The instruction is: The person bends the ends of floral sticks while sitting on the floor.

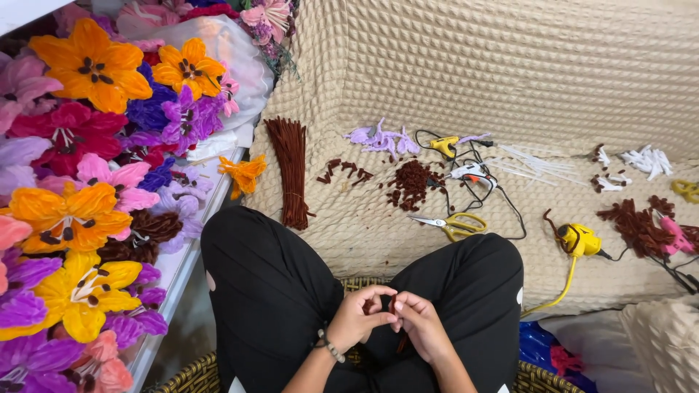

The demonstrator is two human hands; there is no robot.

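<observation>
The left hand and the right hand meet over the lap, between the black-trousered knees, and both pinch a short dark red fuzzy wire between thumb and fingertips. The wire sits right at the point where the fingertips touch, with a little of it trailing down below the right hand. Whether it is being bent or twisted cannot be told, as the fingers hide most of it.

To do this well, it seems best to keep the grip close to the bend, so that the wire folds where it is wanted and not further along. The pinch should be firm but light, since a hard squeeze would likely flatten the fuzz. Working low over the lap looks sensible too, as a dropped piece would land on the trousers rather than in the basket.

Both wrists are bent inward, the palms facing each other and the fingers curled. The left wrist wears a bead bracelet. The forearms come up from the lower edge of the view and converge.

On the cream quilted cover ahead lie a bundle of brown wires, yellow scissors, a heap of cut brown bits and a yellow glue gun. Finished flowers fill the left side
</observation>
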